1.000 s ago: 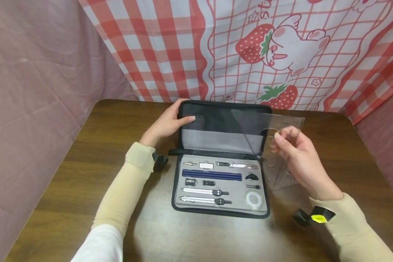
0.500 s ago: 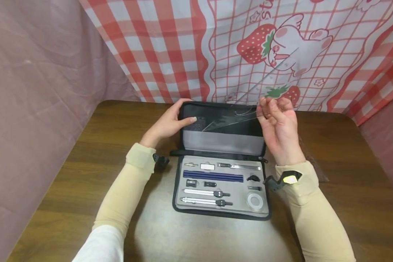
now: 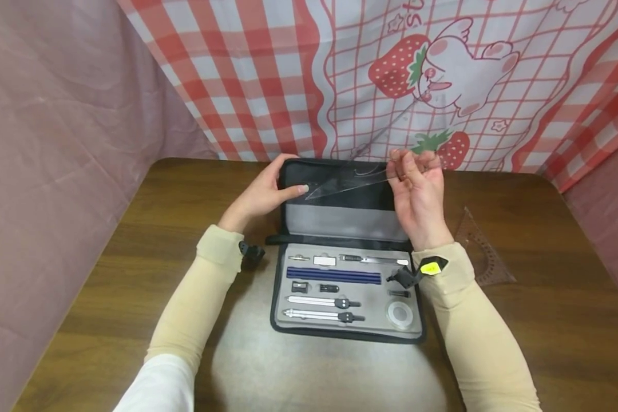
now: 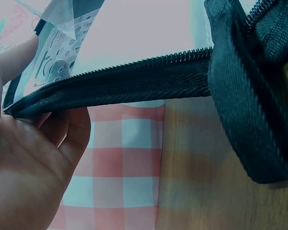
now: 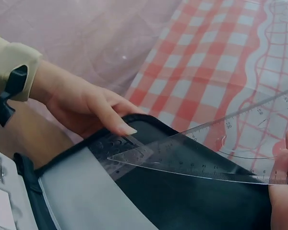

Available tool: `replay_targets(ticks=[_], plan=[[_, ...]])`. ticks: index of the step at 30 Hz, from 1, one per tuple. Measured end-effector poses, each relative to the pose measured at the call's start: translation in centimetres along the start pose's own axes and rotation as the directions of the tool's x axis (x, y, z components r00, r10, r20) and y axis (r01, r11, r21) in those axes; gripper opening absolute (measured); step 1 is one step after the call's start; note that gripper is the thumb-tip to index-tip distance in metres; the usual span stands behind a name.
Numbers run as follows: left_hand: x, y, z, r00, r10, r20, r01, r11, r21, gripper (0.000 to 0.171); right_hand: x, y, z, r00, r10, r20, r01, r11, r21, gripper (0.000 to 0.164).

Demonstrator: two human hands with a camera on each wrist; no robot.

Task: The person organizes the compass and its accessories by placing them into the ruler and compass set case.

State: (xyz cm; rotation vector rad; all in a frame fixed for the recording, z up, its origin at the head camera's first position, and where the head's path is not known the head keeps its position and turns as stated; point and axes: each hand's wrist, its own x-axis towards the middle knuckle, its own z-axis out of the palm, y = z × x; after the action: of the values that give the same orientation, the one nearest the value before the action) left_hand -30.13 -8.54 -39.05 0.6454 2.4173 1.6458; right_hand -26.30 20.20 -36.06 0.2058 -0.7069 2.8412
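Note:
A zipped drawing-set case lies unfolded on the table. My left hand grips the upper left corner of its raised lid, thumb on the inside and fingers behind. Between thumb and fingers, my right hand pinches a clear set square by its edge. The set square is tilted in front of the lid's black pocket, its sharp tip pointing left, near my left thumb. A clear stencil template sits at the left end of the pocket, overlapped by that tip in the right wrist view.
A second clear set square with a protractor arc lies right of the case, partly behind my right sleeve. The tray holds two compasses, blue pencils, a white eraser, a sharpener and a round container.
My right hand has moved left and up with the set square, which has turned so its tip points left over the lid. My left hand stays on the lid.

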Motion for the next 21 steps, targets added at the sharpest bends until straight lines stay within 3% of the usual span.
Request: replay_targets(ticks=[14,21], plan=[[0.2,0.0,0.0,1.000,0.011,0.001,-0.011,1.000,0.007,0.059,0.0,2.3,1.2,0.999,-0.003,-0.034,0.000,0.995,-0.096,0.023],[0.5,-0.5,0.2,1.000,0.018,-0.024,-0.017,0.999,0.050,0.078,0.0,2.6,0.6,0.999,0.032,-0.020,-0.036,0.979,-0.203,0.017]])
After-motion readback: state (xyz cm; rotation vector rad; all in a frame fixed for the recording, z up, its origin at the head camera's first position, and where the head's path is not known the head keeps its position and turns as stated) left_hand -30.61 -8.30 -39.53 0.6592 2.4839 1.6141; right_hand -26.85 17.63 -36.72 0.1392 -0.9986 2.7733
